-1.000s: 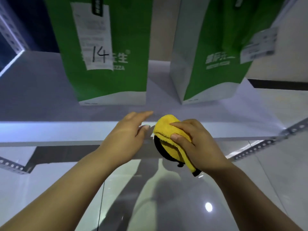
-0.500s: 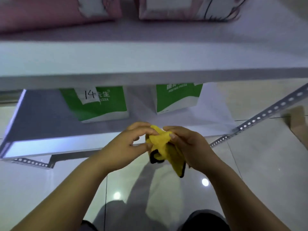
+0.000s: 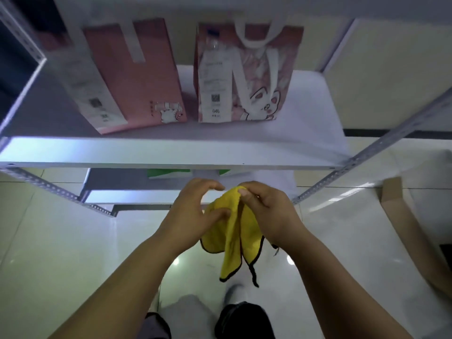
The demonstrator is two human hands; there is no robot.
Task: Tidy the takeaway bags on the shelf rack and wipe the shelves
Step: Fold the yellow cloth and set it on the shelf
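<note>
Both hands are in front of the rack, below the upper shelf edge. Right hand pinches the top fold of the yellow cloth between thumb and curled fingers. Left hand has curled fingers, with its thumb pressed on the cloth's left side, so it grips too. The cloth (yellow, dark-trimmed edge) hangs loose between the hands over the floor, corners pointing down, not touching any shelf.

Two pink takeaway bags stand upright side by side on the upper shelf, close but with a narrow gap. The left pink bag has a long receipt down its left face. The right pink bag has a rabbit print, a white handle and a receipt reading 046.

On the lower shelf, only the top slivers of the green bags show under the upper shelf edge. A perforated rack upright runs diagonally on the right. A cardboard box sits on the floor at far right.
</note>
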